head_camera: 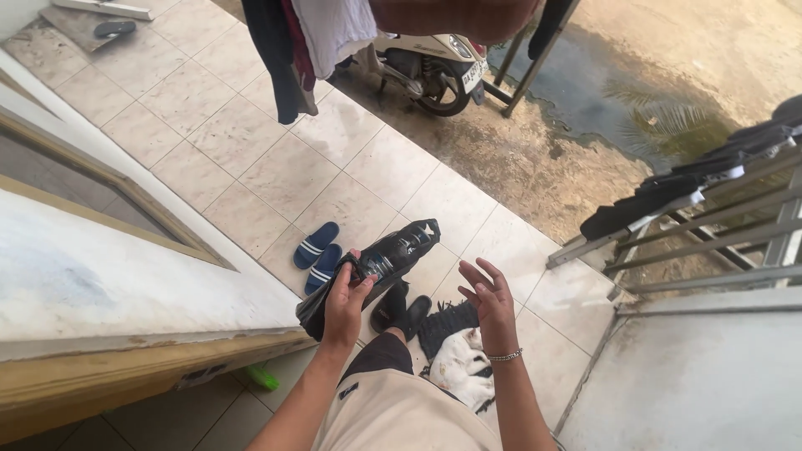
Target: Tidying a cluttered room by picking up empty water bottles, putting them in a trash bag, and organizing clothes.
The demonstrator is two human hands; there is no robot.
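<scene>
Shoe [393,255], black, stiff and light by its look, sits gripped at the heel in my left hand [344,305]; right hand [489,292] hangs open nearby.

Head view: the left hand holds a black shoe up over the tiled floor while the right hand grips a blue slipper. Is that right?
Not quite. The head view shows the right hand open and empty; the blue slippers lie on the tiled floor. The left hand does hold the black shoe.

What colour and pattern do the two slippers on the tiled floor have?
The slippers are dark blue with white stripes across the strap, seen in the head view.
</scene>
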